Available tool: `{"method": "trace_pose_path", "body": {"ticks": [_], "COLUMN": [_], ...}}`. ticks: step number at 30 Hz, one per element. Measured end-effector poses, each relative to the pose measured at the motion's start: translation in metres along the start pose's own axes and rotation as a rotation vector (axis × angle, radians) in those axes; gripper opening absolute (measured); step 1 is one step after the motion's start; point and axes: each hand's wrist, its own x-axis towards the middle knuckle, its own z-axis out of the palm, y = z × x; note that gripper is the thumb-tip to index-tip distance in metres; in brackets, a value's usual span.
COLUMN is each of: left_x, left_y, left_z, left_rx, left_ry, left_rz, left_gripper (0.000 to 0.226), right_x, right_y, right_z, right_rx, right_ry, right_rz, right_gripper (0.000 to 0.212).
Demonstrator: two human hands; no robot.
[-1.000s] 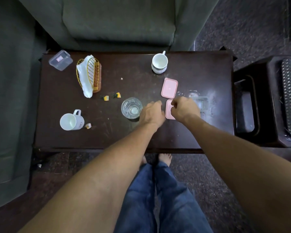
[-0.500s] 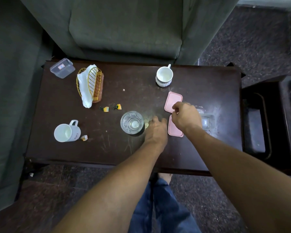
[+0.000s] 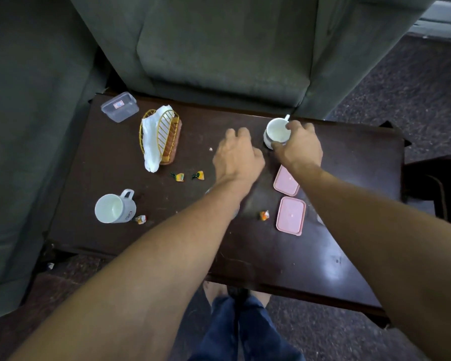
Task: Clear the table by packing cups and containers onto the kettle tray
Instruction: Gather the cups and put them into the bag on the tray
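The bench (image 3: pixel 336 162) carries everything, and no kettle tray shows in this view — so any carry from here ends somewhere unseen, and that is the first risk: a loaded hand swinging toward a spot the eyes are not on.

The right hand (image 3: pixel 298 148) is closed around the far mug (image 3: pixel 277 132) at about one o'clock on the bench, fingers over the rim and side, the handle pointing away toward the sofa (image 3: pixel 219 61). A rim-and-wall hold on glazed ceramic looks likely to slip if the lift is quick, and the mug sits close to the far edge, so a nudge could push it off the back.

The left hand (image 3: pixel 237 155) hovers just beside it near twelve o'clock, fingers loosely curled, holding nothing. Its forearm lies over a glass — only a sliver of it shows by the wrist — and dragging the arm back low could knock that over.

The near mug (image 3: pixel 115 208) stands at nine o'clock, the clear box (image 3: pixel 119 106) at ten, untouched.

Two pink lids (image 3: pixel 290 216) lie at three o'clock under the right forearm's path; a dropped elbow would skid them.

Smallest, the sweets (image 3: pixel 264 215) — easy to sweep to the floor.
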Motion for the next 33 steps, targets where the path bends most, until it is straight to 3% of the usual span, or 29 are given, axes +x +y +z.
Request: {"method": "trace_pose_path", "body": {"ticks": [5,13,18,22,33], "left_x": [0.016,-0.024,-0.054,-0.072,-0.066], "left_y": [-0.069,-0.204,-0.244,-0.253,-0.247], "left_z": [-0.04,-0.087,-0.098,-0.101,-0.097], "left_rx": [0.068,0.277,0.328,0.3,0.218], "left_ry": [0.146,0.204,-0.001,-0.211,-0.19], "left_rz": [-0.075,-0.397,-0.57,-0.561,-0.554], "left_gripper": [0.027,0.043,0.073,0.089,0.067], "right_x": [0.02,0.03,0.022,0.007,-0.024], "right_y": [-0.017,-0.03,-0.041,-0.054,-0.057], "right_z": [0.012,0.024,0.022,0.014,-0.005], "right_rx": [-0.09,-0.042,0.016,0.009,-0.025], "right_ry": [0.039,0.041,0.038,0.061,0.045], "right_rz": [0.047,0.207,0.24,0.167,0.035], "right_gripper": [0.065,0.072,0.072,0.07,0.064]}}
